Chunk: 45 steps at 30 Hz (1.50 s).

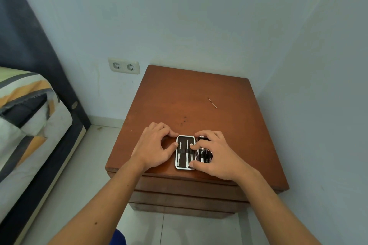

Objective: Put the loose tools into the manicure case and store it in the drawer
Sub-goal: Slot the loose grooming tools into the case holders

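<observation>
The manicure case (186,152) is lying open at the worktop's (199,93) near edge, long axis pointing away, tools strapped inside, left hand (155,148) bracing its rim, right hand (216,155) pressing its inside, while one thin loose tool (212,102) is waiting beyond, nearer the right.

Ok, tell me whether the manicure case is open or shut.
Open: the manicure case lies spread flat on the nightstand, tools strapped inside visible.

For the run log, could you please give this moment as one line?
case: open on nightstand | left hand: steadying case | right hand: on case | thin tool: loose | drawers: shut
</observation>
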Available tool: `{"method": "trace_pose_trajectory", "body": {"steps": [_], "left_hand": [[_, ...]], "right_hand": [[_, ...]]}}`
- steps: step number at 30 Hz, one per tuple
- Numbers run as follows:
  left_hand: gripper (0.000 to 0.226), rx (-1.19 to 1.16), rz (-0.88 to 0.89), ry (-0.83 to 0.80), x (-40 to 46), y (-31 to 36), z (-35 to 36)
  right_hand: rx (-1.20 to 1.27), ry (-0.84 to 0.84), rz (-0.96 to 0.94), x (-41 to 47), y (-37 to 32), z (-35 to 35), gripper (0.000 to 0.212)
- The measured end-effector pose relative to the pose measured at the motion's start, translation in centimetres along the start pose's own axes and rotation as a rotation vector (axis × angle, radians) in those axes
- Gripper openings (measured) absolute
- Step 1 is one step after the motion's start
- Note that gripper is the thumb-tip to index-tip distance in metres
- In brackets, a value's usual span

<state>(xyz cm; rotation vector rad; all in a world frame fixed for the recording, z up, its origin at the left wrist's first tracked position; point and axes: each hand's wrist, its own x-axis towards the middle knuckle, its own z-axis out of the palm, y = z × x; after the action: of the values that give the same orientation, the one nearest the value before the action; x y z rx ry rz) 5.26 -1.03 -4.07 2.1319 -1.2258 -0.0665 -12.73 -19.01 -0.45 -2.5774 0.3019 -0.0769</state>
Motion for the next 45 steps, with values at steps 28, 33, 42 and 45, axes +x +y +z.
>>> {"method": "trace_pose_trajectory", "body": {"steps": [28, 33, 42, 45], "left_hand": [[0.024, -0.029, -0.007, 0.009, 0.2, -0.2, 0.1], [0.025, -0.026, -0.005, 0.006, 0.3, -0.1, 0.1], [0.027, -0.018, -0.010, -0.001, 0.2, 0.0, 0.0], [0.027, -0.007, -0.014, -0.008, 0.2, -0.1, 0.0]], "right_hand": [[-0.122, 0.281, 0.528, 11.7, 5.8, -4.7, 0.022], [-0.042, 0.146, 0.499, 9.3, 5.7, -5.0, 0.031], [0.383, 0.315, 0.435, 6.4, 4.4, -5.2, 0.020], [0.524, 0.283, 0.357, 6.0, 3.1, -5.1, 0.020]]}}
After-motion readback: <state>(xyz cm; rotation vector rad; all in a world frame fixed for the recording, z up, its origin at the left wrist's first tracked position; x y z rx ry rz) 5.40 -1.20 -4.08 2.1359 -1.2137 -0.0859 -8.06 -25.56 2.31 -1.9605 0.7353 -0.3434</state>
